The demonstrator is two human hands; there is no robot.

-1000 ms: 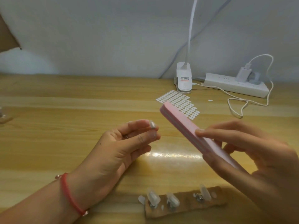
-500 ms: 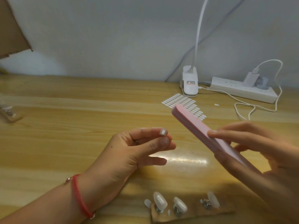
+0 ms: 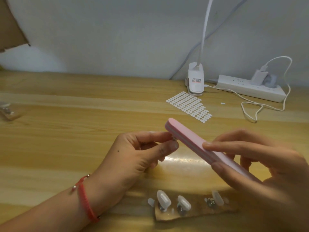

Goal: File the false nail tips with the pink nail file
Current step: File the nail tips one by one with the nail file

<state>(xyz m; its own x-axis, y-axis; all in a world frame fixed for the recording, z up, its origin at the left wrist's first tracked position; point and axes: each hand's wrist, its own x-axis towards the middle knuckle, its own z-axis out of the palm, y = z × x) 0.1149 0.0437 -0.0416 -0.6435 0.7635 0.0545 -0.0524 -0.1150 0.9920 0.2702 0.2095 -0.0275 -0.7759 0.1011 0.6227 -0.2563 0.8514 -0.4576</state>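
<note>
My right hand (image 3: 260,166) grips the pink nail file (image 3: 189,139), which slants up to the left over the wooden table (image 3: 66,131). My left hand (image 3: 138,154) pinches a small false nail tip on a metal stand (image 3: 175,138) between thumb and forefinger. That tip touches the underside of the file near its far end. Near the front edge lies a brown wooden holder (image 3: 197,213) carrying several pale nail tips (image 3: 163,199) on metal stands.
A sheet of white adhesive tabs (image 3: 189,106) lies behind the file. A white clip lamp (image 3: 195,81), a power strip (image 3: 250,87) with a charger and a looped white cable (image 3: 250,113) stand at the back right. A blurred small object (image 3: 7,111) sits at the left edge.
My left hand has moved right until the pinched nail tip meets the file's underside. The file has dropped slightly toward it. The camera view has shifted a little.
</note>
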